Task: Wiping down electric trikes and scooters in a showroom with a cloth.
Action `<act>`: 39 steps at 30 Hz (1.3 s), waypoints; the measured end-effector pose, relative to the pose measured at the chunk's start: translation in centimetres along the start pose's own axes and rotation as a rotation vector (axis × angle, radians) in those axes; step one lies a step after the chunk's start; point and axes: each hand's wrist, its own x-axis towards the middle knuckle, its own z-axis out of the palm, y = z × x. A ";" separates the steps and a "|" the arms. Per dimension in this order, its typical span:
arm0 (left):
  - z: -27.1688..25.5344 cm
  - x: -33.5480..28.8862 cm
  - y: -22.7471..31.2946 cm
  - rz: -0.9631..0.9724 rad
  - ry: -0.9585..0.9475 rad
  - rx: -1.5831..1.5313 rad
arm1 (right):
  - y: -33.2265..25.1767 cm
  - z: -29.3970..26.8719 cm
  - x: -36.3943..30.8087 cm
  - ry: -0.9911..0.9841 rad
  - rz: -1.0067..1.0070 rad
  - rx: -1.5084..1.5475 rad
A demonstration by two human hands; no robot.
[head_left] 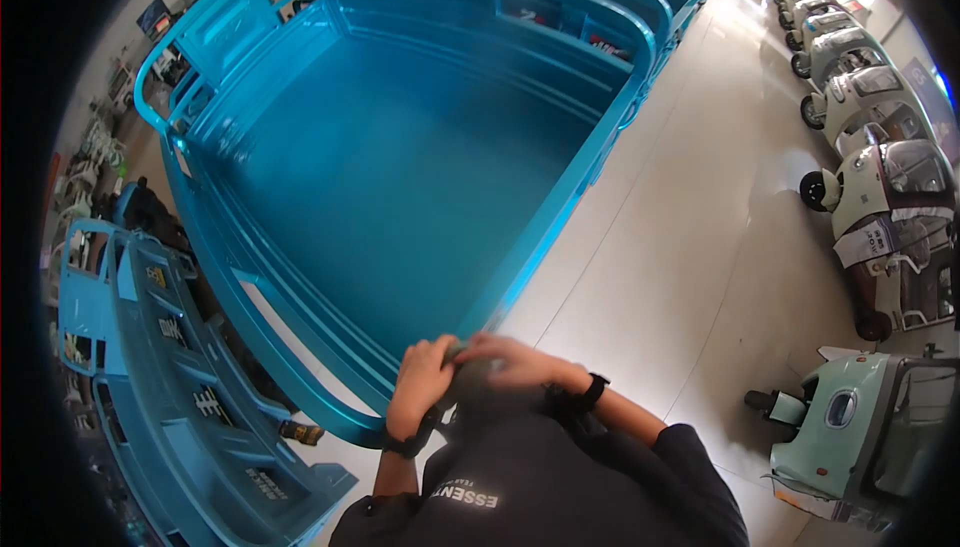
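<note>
Fingers of both hands curl shut on one small grey-green cloth point(468, 359) held at the near corner of the blue cargo bed point(400, 177); left hand point(425, 372) grips its left side, right hand point(515, 359) covers its right; each wrist wears one black band.

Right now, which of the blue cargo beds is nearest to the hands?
The big open bed in the middle, with its bare floor in view: both hands meet at its near corner. The second bed stands apart at the left.
</note>
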 end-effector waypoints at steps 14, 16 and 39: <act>7.7 11.2 3.7 0.131 0.531 -0.189 | 0.1 -12.2 2.6 0.641 0.074 -0.188; 9.4 13.9 5.2 0.121 0.367 -0.035 | 0.3 -15.5 2.2 0.605 0.062 -0.208; 7.9 33.7 17.9 0.004 0.684 -0.326 | 1.3 -37.3 0.6 0.885 -0.181 -0.773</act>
